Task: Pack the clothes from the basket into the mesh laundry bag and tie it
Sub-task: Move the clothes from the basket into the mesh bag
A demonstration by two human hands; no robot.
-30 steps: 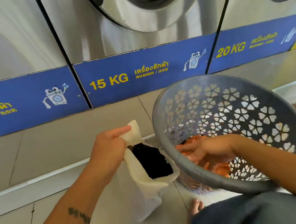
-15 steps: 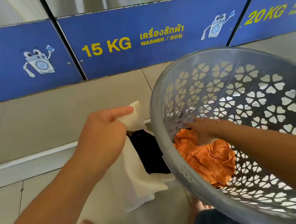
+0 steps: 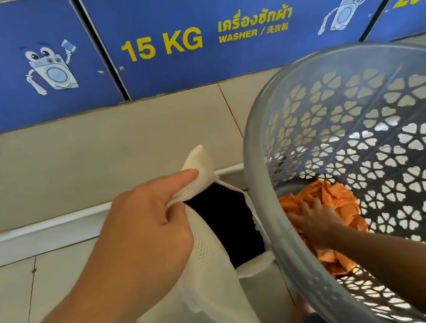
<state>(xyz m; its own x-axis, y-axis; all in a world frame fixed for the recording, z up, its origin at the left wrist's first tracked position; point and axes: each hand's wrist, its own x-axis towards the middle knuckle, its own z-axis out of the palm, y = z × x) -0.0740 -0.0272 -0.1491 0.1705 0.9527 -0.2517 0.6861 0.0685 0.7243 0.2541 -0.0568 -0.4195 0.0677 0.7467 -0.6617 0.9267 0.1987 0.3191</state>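
Change: since half a second ago the right hand has slid lower into the basket, onto the orange cloth; the left hand keeps its hold on the bag; the view sits closer and lower
Left hand (image 3: 145, 232): clenched on the top edge of the mesh bag (image 3: 209, 267), forefinger stretched along the fabric, holding the mouth open
Right hand (image 3: 314, 222): inside the basket, fingers spread on the orange clothes (image 3: 330, 200); whether it has closed on them I cannot tell
Mesh bag: cream, hanging from the left hand, touching the basket's rim on its right side; a dark garment (image 3: 228, 224) already fills the opening
Orange clothes: bunched at the bottom of the basket, under and around the right hand, just right of the bag's mouth
Basket (image 3: 257, 155): grey plastic with flower-shaped holes, tilted with its open mouth facing the camera
Surroundings: beige floor tiles (image 3: 97, 155) behind; blue panel (image 3: 193, 63) marked "15 KG WASHER" above them
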